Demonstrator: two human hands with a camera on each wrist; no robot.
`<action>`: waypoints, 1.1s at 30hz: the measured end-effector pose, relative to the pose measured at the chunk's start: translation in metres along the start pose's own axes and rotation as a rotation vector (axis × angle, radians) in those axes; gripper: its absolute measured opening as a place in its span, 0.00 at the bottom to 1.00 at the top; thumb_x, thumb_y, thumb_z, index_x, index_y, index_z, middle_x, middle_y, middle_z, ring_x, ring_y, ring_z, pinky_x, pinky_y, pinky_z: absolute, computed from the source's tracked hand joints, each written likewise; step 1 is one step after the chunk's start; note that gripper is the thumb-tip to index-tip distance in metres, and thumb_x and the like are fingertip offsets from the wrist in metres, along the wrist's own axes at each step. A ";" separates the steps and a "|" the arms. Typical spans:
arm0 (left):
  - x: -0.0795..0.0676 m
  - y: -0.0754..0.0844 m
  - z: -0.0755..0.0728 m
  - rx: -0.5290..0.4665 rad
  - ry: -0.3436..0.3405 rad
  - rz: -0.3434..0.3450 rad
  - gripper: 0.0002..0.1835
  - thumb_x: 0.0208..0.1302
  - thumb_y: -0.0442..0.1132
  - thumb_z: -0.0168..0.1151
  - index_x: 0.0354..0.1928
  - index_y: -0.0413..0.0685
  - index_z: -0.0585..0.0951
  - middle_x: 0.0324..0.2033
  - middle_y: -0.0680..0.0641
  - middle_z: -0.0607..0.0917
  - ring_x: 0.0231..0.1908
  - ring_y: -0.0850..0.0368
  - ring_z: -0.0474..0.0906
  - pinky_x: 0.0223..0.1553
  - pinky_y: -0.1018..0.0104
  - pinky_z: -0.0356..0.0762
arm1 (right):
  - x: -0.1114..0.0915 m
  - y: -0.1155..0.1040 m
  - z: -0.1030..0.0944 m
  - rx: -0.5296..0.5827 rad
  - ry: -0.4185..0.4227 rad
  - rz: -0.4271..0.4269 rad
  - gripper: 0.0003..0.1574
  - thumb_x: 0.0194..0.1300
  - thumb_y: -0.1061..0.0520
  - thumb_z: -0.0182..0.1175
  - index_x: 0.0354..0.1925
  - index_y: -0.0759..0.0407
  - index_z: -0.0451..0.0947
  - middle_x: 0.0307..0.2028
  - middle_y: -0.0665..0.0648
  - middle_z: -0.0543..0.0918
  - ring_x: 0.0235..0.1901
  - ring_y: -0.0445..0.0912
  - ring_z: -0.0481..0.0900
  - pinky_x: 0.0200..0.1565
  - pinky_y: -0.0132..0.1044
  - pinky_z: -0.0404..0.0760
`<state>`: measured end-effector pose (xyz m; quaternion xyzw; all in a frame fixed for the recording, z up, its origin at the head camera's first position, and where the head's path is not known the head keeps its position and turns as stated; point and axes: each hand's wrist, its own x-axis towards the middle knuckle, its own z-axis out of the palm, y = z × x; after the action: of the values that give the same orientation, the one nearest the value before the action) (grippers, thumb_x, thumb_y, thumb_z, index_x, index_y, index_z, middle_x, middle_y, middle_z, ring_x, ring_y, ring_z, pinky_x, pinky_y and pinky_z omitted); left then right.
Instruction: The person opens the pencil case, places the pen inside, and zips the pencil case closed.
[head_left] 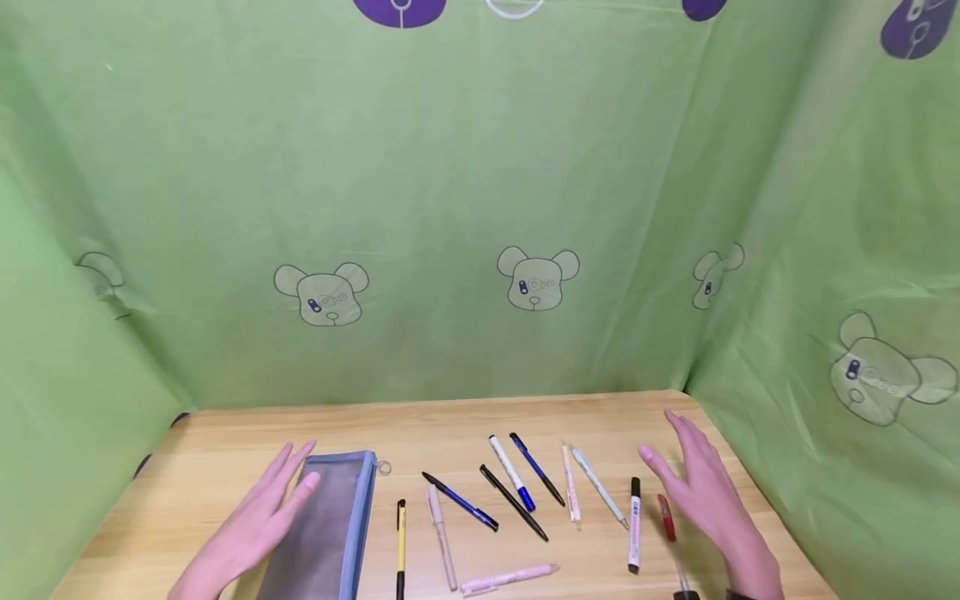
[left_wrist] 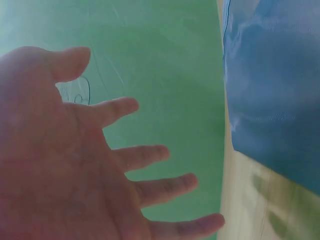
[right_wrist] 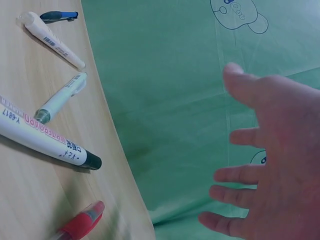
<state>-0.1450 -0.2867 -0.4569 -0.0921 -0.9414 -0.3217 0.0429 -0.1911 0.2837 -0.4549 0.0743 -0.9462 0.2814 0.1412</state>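
Marker (head_left: pixel 634 527) runs front to back, black cap (head_left: pixel 635 487) farthest.

From here I count, on one counter (head_left: pixel 225 433), three pink pens (head_left: pixel 517 575), two blue-and-black pens (head_left: pixel 460 502), one black pen (head_left: pixel 514 503), one yellow pen (head_left: pixel 401 542), one pale-blue pen (head_left: pixel 600 487), one red-capped pen (head_left: pixel 667 517), two white markers (head_left: pixel 634 533), one pouch (head_left: pixel 326 521), two hands (head_left: pixel 258 521).

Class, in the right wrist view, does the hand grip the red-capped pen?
No, the red-capped pen lies on the table, apart from the right hand.
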 end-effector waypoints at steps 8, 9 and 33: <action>-0.004 0.010 0.019 0.185 -0.052 -0.085 0.37 0.75 0.63 0.35 0.76 0.50 0.59 0.72 0.25 0.49 0.63 0.17 0.50 0.43 0.15 0.61 | -0.008 0.008 -0.002 -0.020 -0.056 0.019 0.50 0.72 0.38 0.51 0.76 0.68 0.48 0.67 0.81 0.57 0.63 0.76 0.57 0.56 0.79 0.57; -0.004 0.011 0.022 0.198 -0.057 -0.092 0.37 0.74 0.64 0.35 0.76 0.49 0.60 0.72 0.25 0.49 0.63 0.16 0.50 0.42 0.15 0.62 | -0.009 0.008 -0.002 -0.027 -0.066 0.025 0.50 0.72 0.38 0.51 0.75 0.69 0.50 0.66 0.81 0.58 0.62 0.76 0.58 0.55 0.78 0.58; 0.001 0.018 0.054 0.274 -0.159 -0.226 0.45 0.67 0.73 0.38 0.78 0.55 0.55 0.71 0.22 0.40 0.62 0.10 0.39 0.37 0.12 0.59 | -0.016 0.016 0.003 -0.092 -0.418 0.329 0.26 0.59 0.52 0.67 0.47 0.68 0.72 0.32 0.60 0.79 0.25 0.48 0.74 0.25 0.41 0.78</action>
<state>-0.1438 -0.2394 -0.4887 -0.0042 -0.9811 -0.1851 -0.0558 -0.1801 0.2965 -0.4702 -0.0306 -0.9660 0.2359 -0.1017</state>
